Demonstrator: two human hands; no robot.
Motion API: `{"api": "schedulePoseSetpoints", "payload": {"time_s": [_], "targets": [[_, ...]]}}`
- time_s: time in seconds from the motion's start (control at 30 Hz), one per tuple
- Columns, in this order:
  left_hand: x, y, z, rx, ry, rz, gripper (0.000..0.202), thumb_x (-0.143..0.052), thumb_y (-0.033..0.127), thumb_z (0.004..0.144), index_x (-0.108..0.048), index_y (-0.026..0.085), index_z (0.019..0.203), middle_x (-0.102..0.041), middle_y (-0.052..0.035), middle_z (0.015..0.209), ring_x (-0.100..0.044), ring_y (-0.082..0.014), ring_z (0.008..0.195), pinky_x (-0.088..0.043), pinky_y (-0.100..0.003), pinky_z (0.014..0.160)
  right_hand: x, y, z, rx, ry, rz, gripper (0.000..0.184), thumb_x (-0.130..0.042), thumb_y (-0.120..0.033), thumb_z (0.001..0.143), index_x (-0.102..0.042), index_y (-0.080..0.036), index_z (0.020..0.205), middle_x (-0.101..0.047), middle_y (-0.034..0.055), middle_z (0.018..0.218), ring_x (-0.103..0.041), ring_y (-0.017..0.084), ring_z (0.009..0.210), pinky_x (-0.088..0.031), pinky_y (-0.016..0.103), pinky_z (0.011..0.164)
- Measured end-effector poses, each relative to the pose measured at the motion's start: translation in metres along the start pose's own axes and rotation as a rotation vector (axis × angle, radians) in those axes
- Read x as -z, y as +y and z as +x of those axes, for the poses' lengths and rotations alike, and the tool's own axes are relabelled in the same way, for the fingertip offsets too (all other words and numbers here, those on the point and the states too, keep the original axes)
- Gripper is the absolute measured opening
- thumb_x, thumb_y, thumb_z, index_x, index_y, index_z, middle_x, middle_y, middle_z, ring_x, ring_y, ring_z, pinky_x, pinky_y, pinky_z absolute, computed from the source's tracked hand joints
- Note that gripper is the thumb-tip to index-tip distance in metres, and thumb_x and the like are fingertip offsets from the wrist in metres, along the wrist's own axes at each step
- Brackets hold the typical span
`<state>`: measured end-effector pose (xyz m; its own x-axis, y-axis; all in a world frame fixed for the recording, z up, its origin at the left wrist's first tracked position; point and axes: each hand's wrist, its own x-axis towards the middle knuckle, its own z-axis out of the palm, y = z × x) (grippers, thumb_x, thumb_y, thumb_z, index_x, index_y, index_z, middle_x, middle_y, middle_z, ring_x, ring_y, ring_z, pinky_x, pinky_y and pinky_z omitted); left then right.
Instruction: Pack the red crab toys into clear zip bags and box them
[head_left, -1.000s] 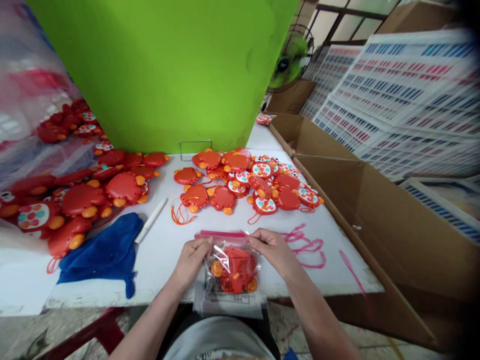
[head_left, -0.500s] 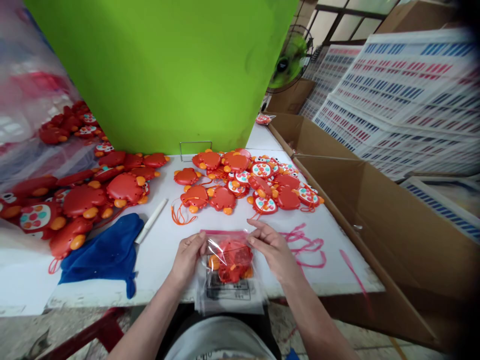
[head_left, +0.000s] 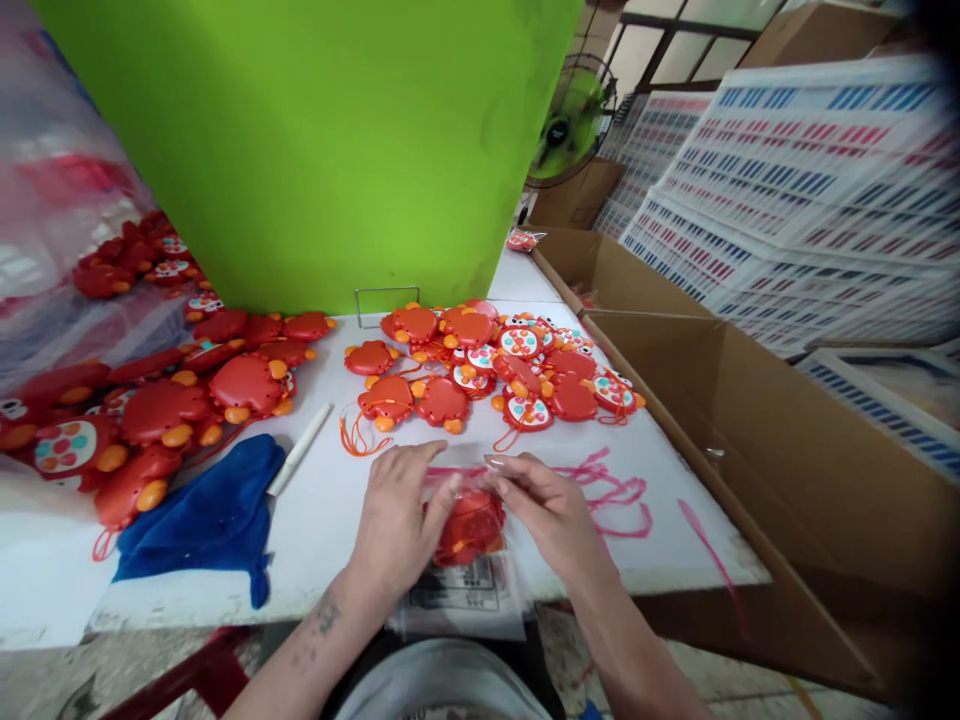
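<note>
A clear zip bag (head_left: 501, 597) with a pink seal strip lies at the table's front edge, partly hidden by my hands. Inside it is a red crab-shaped toy (head_left: 472, 530); dark printing shows below the toy. My right hand (head_left: 551, 505) pinches the bag's top right corner between thumb and fingers. My left hand (head_left: 397, 515) reaches over the bag's upper left part, palm down. Its thumb and fingers are apart on either side of the pink strip. Beyond my hands lies a pile of similar crab toys (head_left: 442, 402) with orange cords.
More crab toys (head_left: 165, 405) are heaped at the left, beside a blue cloth (head_left: 202, 520) and a white marker (head_left: 300, 450). A green panel (head_left: 315, 150) stands behind. An open cardboard box (head_left: 675, 400) adjoins the table's right edge. Pink strips (head_left: 622, 490) lie right of my hand.
My left hand has let go of the bag's top left corner and moved right over the bag. My right fingers have closed in at the right corner.
</note>
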<state>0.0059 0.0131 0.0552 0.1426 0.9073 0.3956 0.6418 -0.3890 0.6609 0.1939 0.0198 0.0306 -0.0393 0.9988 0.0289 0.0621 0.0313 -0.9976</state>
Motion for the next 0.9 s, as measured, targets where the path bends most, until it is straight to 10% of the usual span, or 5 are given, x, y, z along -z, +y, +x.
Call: {"api": "schedulePoseSetpoints", "payload": {"time_s": [0.47,0.73,0.9], "targets": [[-0.008,0.004,-0.004,-0.487,-0.004,0.473,0.029,-0.038,0.010,0.091,-0.053,0.007,0.116,-0.063,-0.0185,0.116,-0.061,-0.0249,0.104,-0.053,-0.038,0.088,-0.017,-0.013,-0.005,0.001,0.080,0.041,0.027,-0.065,-0.033,0.078,-0.068,-0.021,0.102,-0.070,0.0042,0.090,-0.065,0.018,0.083,-0.053,0.032,0.078],[-0.002,0.009,-0.004,-0.364,-0.017,0.352,0.028,-0.036,0.011,0.091,-0.049,0.014,0.115,-0.067,-0.0105,0.095,-0.064,-0.0192,0.085,-0.054,-0.030,0.075,-0.025,-0.014,-0.011,-0.054,-0.253,0.123,0.068,-0.076,-0.026,0.067,-0.048,-0.024,0.130,-0.060,0.0058,0.123,-0.056,0.023,0.111,-0.044,0.037,0.097],[0.004,0.008,-0.002,-0.319,0.054,0.314,0.025,-0.037,0.006,0.087,-0.054,0.017,0.101,-0.064,-0.0044,0.079,-0.061,-0.0166,0.071,-0.049,-0.026,0.064,-0.029,-0.020,-0.016,-0.084,-0.380,-0.058,0.049,-0.065,-0.019,0.076,-0.054,-0.024,0.123,-0.069,0.0026,0.101,-0.064,0.021,0.091,-0.050,0.036,0.085]]}}
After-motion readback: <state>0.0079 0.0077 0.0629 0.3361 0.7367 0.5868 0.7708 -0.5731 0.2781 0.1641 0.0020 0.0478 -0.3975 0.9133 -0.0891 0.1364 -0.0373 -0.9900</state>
